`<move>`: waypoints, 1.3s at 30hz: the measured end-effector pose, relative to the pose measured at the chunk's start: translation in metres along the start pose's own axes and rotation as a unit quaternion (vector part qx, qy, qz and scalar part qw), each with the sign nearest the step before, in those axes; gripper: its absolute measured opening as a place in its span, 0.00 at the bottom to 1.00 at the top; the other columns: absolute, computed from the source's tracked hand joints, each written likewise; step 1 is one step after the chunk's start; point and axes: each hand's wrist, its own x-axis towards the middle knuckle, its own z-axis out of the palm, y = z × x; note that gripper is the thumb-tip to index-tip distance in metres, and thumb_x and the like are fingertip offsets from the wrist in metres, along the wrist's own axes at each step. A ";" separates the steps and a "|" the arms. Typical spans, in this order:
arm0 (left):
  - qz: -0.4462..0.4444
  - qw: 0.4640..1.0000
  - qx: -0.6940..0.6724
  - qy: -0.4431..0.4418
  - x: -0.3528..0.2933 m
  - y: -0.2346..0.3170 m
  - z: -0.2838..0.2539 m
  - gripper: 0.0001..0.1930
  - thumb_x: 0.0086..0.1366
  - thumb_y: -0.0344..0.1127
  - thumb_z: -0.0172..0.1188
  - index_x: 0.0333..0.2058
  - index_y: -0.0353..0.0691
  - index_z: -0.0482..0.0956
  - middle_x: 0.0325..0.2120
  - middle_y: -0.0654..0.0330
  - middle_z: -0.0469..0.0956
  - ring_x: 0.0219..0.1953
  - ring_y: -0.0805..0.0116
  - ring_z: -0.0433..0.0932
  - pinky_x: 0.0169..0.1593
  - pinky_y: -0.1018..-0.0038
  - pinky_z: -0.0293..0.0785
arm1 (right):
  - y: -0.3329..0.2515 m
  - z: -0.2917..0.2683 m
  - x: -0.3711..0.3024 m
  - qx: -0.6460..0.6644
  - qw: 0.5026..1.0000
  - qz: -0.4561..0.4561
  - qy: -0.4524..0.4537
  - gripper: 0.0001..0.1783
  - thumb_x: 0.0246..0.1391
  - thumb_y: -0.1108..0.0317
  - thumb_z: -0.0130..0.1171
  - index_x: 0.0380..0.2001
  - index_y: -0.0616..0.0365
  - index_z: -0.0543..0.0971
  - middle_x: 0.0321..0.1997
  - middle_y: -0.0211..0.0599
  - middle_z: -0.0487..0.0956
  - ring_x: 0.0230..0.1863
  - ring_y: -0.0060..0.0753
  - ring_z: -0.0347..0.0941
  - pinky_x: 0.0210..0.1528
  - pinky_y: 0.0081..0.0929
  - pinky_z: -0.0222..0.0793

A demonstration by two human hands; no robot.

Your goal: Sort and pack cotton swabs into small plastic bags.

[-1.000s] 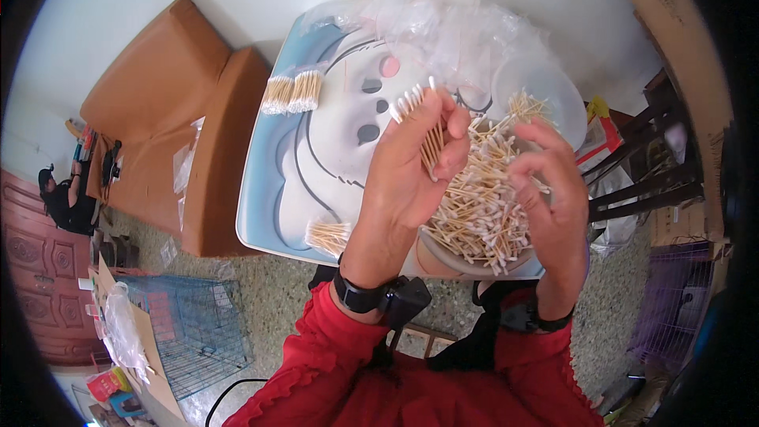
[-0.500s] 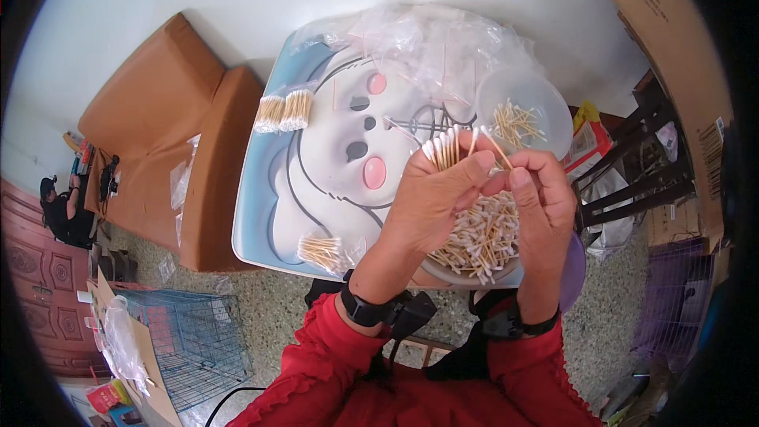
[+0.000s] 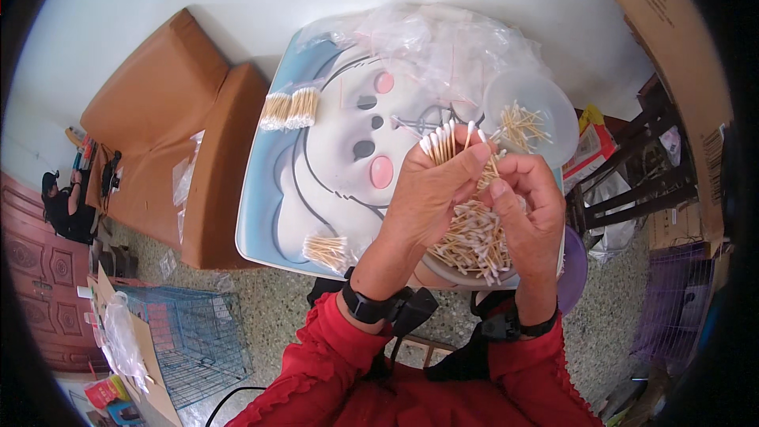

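Observation:
Pinched between the thumb and fingers of my left hand (image 3: 431, 198) is a small row of cotton swabs (image 3: 439, 142), white tips up. Close beside it, my right hand (image 3: 534, 202) has its thumb and fingers closed on a single cotton swab (image 3: 488, 156), whose tip leans toward the row. Under both hands a round bowl (image 3: 455, 277) holds a heap of loose cotton swabs (image 3: 474, 245), partly covered by my right hand. Beyond my right hand, a translucent tub (image 3: 557, 103) contains several more swabs (image 3: 522, 126).
The table (image 3: 261, 213) has a cartoon-face top. Bagged swab bundles (image 3: 289, 109) lie at its far left, another bundle (image 3: 326, 251) near its front edge. Clear plastic bags (image 3: 443, 39) cover the back. A brown sofa (image 3: 166, 134) stands left; a person (image 3: 67, 209) is farther off.
My right hand has shifted slightly left and down, and its swab now stands closer to the row. The left hand keeps its hold. The whole view has shifted slightly.

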 end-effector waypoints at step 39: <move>-0.056 0.996 0.007 -0.065 -0.002 -0.011 0.004 0.05 0.57 0.28 0.57 0.33 0.38 0.72 0.21 0.67 0.69 0.16 0.85 0.59 0.18 0.89 0.52 | 0.004 -0.013 0.008 0.148 0.973 -0.122 0.126 0.11 0.51 0.77 0.54 0.38 0.64 0.67 0.32 0.35 0.73 0.33 0.19 0.69 0.39 0.15 0.65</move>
